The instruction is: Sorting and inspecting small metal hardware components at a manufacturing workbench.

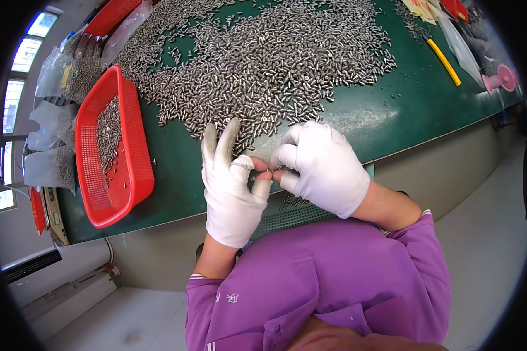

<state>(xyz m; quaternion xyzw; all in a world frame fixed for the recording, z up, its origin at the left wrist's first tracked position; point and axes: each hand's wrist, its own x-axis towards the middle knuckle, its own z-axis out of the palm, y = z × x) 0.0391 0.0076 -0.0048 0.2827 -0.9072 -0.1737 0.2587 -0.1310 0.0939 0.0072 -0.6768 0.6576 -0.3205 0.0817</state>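
Head view. Found the left hand (231, 187), in a white glove, pinched by thumb and forefinger on a small metal part (267, 170), with the other fingers spread and pointing up toward the heap. Found the right hand (322, 167), gloved likewise, narrowed to a pinch on the same part from the other side, fingertips of both hands touching there. Held that part in the air just above the near edge of the green worktop (404, 111), close to the nearest fringe of the heap of metal parts (263, 58).

Judged the grip as the weak point: too tiny a piece for cloth-covered fingertips, with little feel through the fabric. Could have slipped at any shift of the pinch. Would then have dropped either into the heap, lost among look-alike pieces, or past the worktop edge toward the floor below.

Noted loose parts scattered right under the left hand's raised fingers; could have been swept off the edge by a careless wrist.

Saw the red basket (132, 181) to the left, partly filled, near the worktop's near edge; could have been nudged by an elbow and spilled. Left the yellow tool (444, 61) far right, well apart, as no concern.
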